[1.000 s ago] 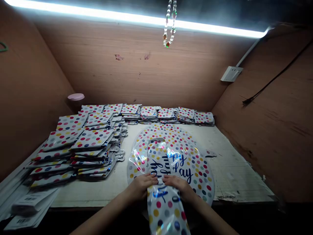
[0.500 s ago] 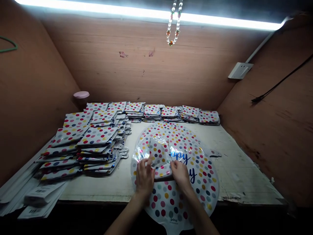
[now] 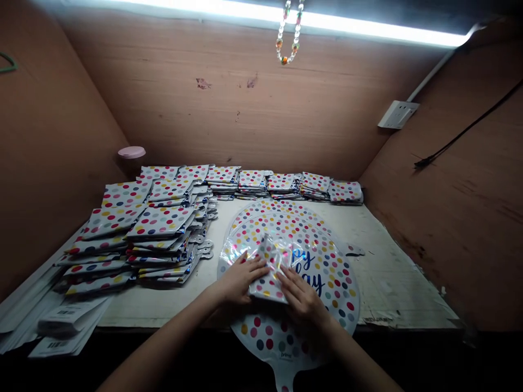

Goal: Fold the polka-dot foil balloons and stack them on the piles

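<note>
A folded polka-dot foil balloon (image 3: 269, 283) lies under my hands, creased into a small packet. My left hand (image 3: 241, 277) presses flat on its left side, fingers stretched out. From the right, my right hand (image 3: 300, 294) rests on the packet with its fingers extended. Beneath it are flat, round foil balloons (image 3: 339, 288) with coloured dots and blue lettering, partly hidden by the packet and my hands. The lowest part, with its tail (image 3: 284, 373), hangs over the table's front edge.
Stacks of folded dotted balloons (image 3: 159, 220) stand at the left, and more line the back wall (image 3: 281, 182). Papers with barcodes (image 3: 65, 321) lie at the front left. A pink-lidded cup (image 3: 131, 152) is in the back left corner. A beaded string (image 3: 285, 57) hangs above.
The long folded strip has been doubled over into a short packet. My hands have gone from gripping its sides to lying flat on top, fingers spread.
</note>
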Tool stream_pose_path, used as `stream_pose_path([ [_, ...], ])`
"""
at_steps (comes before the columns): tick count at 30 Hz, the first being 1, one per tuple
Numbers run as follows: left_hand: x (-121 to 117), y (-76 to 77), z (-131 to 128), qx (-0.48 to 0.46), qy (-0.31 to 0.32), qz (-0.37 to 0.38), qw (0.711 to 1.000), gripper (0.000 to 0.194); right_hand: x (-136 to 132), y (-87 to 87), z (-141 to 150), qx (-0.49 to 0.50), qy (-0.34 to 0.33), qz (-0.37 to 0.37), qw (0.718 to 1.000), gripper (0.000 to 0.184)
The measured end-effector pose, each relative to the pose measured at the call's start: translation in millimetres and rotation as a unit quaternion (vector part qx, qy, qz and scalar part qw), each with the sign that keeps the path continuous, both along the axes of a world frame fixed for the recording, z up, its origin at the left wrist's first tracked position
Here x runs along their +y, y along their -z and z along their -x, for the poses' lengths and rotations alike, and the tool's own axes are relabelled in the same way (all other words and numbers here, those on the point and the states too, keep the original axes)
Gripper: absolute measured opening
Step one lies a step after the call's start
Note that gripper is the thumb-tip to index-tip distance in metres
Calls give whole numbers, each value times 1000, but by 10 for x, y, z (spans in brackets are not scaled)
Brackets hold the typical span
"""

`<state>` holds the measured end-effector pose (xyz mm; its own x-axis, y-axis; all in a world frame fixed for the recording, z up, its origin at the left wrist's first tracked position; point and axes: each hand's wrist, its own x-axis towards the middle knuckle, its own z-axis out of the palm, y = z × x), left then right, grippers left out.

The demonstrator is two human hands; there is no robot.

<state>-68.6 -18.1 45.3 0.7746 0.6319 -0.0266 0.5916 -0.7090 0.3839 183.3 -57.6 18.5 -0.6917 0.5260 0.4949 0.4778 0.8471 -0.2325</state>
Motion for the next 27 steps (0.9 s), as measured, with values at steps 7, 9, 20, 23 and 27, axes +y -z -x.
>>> stream_pose_path([
  [7, -55, 90, -90, -149, -203, 90, 964, 24, 49, -56, -205, 163, 109, 348, 917, 31],
  [9, 29, 94, -257, -143, -307, 97, 936, 27, 205, -91, -164, 219, 254, 428, 839, 31],
  [20, 212, 247, -785, -14, -243, -113, 963, 42, 455, -96, -5, 200, 463, 393, 769, 25],
  [23, 229, 330, -770, 18, -178, -108, 978, 49, 343, -208, 101, 162, 498, 254, 813, 44],
  [27, 365, 209, -696, 63, -158, -60, 984, 58, 313, -219, 228, -36, 357, 175, 917, 58],
])
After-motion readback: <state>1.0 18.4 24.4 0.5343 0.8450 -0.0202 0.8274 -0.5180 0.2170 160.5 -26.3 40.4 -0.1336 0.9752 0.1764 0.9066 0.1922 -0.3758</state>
